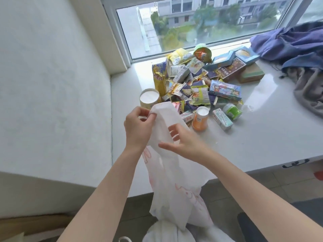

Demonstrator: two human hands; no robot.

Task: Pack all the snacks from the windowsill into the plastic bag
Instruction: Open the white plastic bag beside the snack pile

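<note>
Plastic bag (174, 180) hangs nearest me, off the front edge of the windowsill (262, 137). It is thin white film with a pink print, limp and not yet opened out. My left hand (138, 124) pinches its top edge between thumb and fingertips. My right hand (185, 142) lies against the film just below, thumb stretched across it; I cannot tell whether it grips or only touches. I judge the film light, slippery and clingy, so I would take the mouth by its two edges. Beyond the hands, an orange bottle (200, 119) and a white-lidded tub (149, 100) stand upright, stiff enough to grasp round the body. Further back the snacks (194, 81) lie heaped: soft sachets, probably crushable, best pinched at a sealed edge.
</note>
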